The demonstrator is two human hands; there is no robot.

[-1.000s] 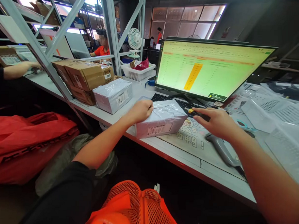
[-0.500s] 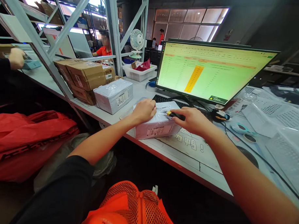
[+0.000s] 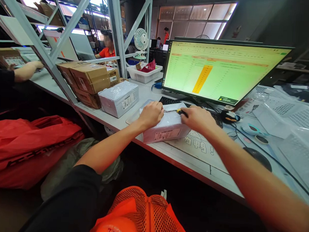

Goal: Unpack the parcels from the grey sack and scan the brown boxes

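Note:
A box wrapped in pale plastic [image 3: 166, 131], with a printed label on its front side, sits at the table's near edge. On its top left, my left hand [image 3: 152, 114] is closed on the plastic wrapping, fingers curled under. My right hand [image 3: 198, 118] is wrapped round a yellow and black box cutter [image 3: 180, 111] at the top right of the box. The cutter's blade is too small to make out. Between the hands, the wrapping on top looks slit and partly lifted.
To the left are another wrapped box [image 3: 118, 97] and stacked brown cartons [image 3: 92, 78] beside a metal rack post. A monitor [image 3: 222, 74] and keyboard [image 3: 167, 101] stand behind. White baskets [image 3: 283, 110], a mouse [image 3: 256, 158] and cables lie right. A co-worker's hand [image 3: 29, 70] is far left.
My right hand with the box cutter has moved slightly up and away along the top of the box. The slit in the wrapping looks wider. The co-worker's hand at the left has shifted right.

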